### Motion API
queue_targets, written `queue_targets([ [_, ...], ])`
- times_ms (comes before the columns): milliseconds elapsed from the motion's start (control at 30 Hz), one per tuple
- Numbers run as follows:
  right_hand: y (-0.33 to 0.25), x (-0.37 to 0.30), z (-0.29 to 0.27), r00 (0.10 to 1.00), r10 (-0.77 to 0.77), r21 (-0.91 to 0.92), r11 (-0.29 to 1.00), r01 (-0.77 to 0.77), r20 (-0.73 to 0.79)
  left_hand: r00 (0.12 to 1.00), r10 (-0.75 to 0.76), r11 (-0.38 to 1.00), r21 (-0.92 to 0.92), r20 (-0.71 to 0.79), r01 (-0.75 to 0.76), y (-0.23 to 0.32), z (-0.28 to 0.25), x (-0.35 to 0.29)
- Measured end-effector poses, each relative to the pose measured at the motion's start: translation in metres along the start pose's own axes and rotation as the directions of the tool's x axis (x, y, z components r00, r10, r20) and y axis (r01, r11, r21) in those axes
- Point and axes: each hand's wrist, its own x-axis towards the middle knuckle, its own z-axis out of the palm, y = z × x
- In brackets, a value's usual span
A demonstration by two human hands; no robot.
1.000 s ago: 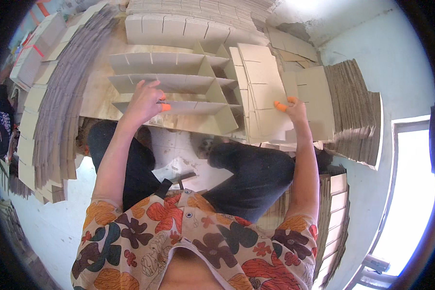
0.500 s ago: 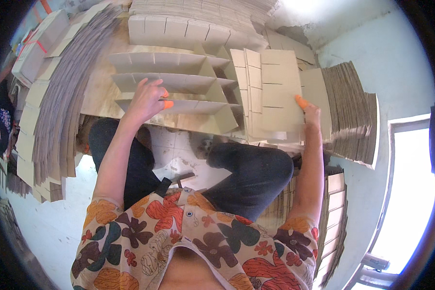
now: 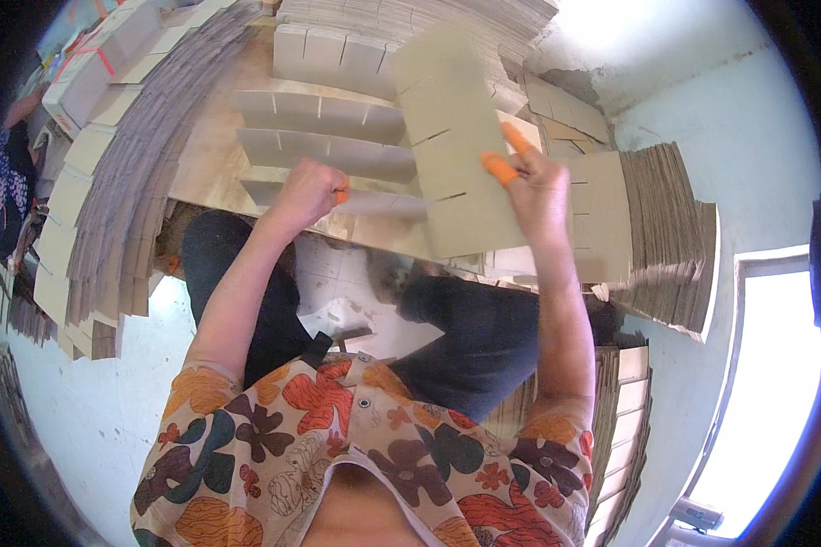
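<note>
Several long slotted cardboard strips (image 3: 324,114) stand on edge in rows on the wooden board in front of me. My left hand (image 3: 312,193) is closed at the nearest cardboard strip (image 3: 383,204), which shows on both sides of it; the fingertips are partly hidden. My right hand (image 3: 536,187) grips a wide slotted cardboard sheet (image 3: 447,137) by its right edge. That sheet hangs tilted over the right ends of the rows and hides them, its upper end blurred. Orange covers sit on fingers of both hands.
Stacks of slotted cardboard stand at the left (image 3: 141,169), at the back (image 3: 337,56) and at the right (image 3: 666,223). A white box (image 3: 100,68) lies at the far left. Below the board's front edge are my knees and the tiled floor.
My right hand has lifted a sheet off the right-hand pile and swung it left over the rows. My left hand's fingers have closed at the nearest strip. The view has shifted slightly.
</note>
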Motion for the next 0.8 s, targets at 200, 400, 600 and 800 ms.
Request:
queue_targets([
  [200,-0.012,0.011,0.036,0.997,-0.052,-0.107,0.993,0.058,0.065,1.0,0.002,0.999,0.043,-0.017,-0.002,0.003,-0.002,-0.002],
  [400,-0.007,0.017,0.054,0.985,-0.139,-0.111,0.983,0.149,0.098,0.999,0.001,0.999,0.042,-0.037,0.001,0.009,-0.004,0.0],
  [600,-0.014,0.032,0.058,0.959,-0.151,-0.096,0.979,0.178,0.24,0.999,-0.026,0.998,0.058,-0.042,0.028,0.004,0.0,0.002],
  [800,0.004,0.039,0.092,0.896,-0.397,-0.031,0.911,0.41,0.198,0.997,-0.062,0.994,0.088,0.034,0.059,0.003,0.0,0.007],
])
